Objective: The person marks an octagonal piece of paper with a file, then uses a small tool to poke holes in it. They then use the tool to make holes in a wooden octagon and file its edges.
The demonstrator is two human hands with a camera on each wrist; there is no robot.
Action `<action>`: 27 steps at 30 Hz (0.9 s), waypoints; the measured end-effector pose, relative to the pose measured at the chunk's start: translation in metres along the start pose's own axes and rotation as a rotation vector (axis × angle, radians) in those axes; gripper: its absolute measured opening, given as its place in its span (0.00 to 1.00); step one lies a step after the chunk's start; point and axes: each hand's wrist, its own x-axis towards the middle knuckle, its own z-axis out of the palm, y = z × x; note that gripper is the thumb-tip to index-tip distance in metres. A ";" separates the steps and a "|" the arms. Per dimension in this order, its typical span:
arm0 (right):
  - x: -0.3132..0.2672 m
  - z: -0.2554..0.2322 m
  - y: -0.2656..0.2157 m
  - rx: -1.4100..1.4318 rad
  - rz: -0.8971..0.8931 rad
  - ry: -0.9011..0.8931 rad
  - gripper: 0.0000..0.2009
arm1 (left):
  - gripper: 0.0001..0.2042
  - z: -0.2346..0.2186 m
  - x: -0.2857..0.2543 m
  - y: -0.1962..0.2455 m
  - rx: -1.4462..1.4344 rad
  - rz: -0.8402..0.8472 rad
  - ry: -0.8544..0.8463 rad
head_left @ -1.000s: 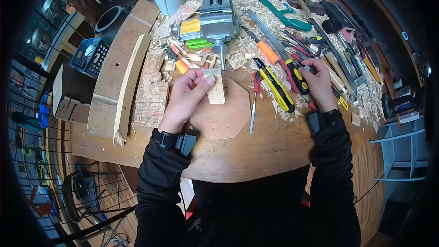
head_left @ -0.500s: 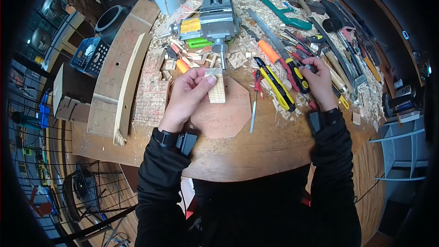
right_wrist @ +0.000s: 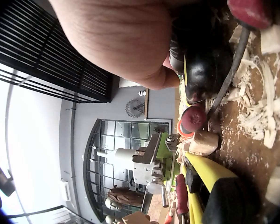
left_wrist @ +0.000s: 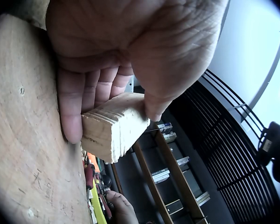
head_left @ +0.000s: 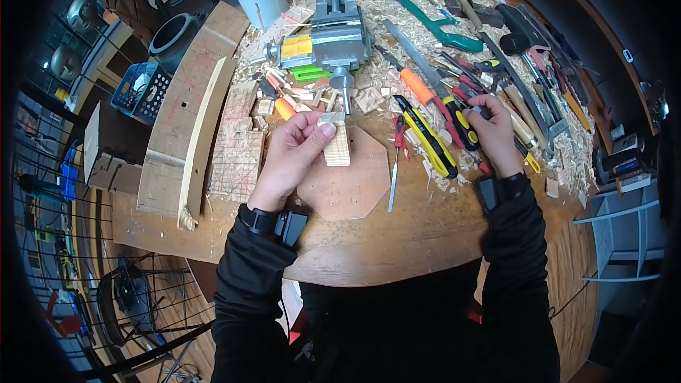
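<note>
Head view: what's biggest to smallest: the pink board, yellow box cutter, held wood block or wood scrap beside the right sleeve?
1. Pink board
2. Yellow box cutter and held wood block: too close to rank; cutter longer, block wider, block maybe nearer the camera
3. Wood scrap

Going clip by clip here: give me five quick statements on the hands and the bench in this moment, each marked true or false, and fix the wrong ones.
1. The left hand grips a wooden block. True.
2. The yellow-and-black utility knife lies to the right of the octagonal board. True.
3. The right hand lies flat on the octagonal board. False: the right hand is among the tools farther right.
4. The metal vise stands nearer the person than the octagonal board. False: the metal vise stands beyond it.
5. The green-handled tool lies among wood shavings. True.
</note>
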 end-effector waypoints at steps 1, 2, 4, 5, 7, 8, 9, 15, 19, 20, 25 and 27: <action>0.000 0.000 0.000 0.008 -0.003 0.001 0.09 | 0.12 0.001 0.000 0.000 -0.018 0.004 -0.003; 0.000 0.000 0.000 0.008 -0.002 0.000 0.09 | 0.12 0.001 0.000 0.000 -0.018 0.003 -0.002; 0.000 0.000 0.000 -0.004 -0.012 0.003 0.09 | 0.13 0.002 -0.001 0.001 -0.051 0.004 -0.008; 0.000 0.000 0.000 -0.004 -0.012 0.003 0.09 | 0.13 0.002 -0.001 0.001 -0.052 0.003 -0.008; 0.001 0.000 0.000 -0.016 -0.025 0.004 0.09 | 0.13 0.002 -0.001 0.001 -0.055 -0.006 -0.005; 0.000 0.000 0.000 -0.016 -0.025 0.004 0.09 | 0.13 0.002 0.000 0.001 -0.055 -0.007 -0.005; 0.000 0.000 0.000 -0.014 -0.024 0.006 0.09 | 0.13 0.002 0.000 0.001 -0.023 0.005 -0.013; -0.001 0.001 -0.004 0.002 0.006 0.002 0.09 | 0.14 0.005 -0.002 0.006 0.028 -0.009 -0.003; 0.000 0.000 -0.002 0.015 0.013 -0.003 0.09 | 0.14 0.004 -0.002 0.005 0.026 -0.018 -0.009; 0.000 0.000 -0.002 0.015 0.013 -0.003 0.09 | 0.14 0.004 -0.001 0.005 0.026 -0.017 -0.009; -0.002 0.001 -0.005 0.011 0.011 -0.003 0.09 | 0.16 0.001 -0.001 0.001 0.060 0.000 -0.031; -0.001 0.001 -0.003 0.017 0.008 -0.002 0.09 | 0.15 0.004 -0.002 0.004 0.048 -0.011 -0.014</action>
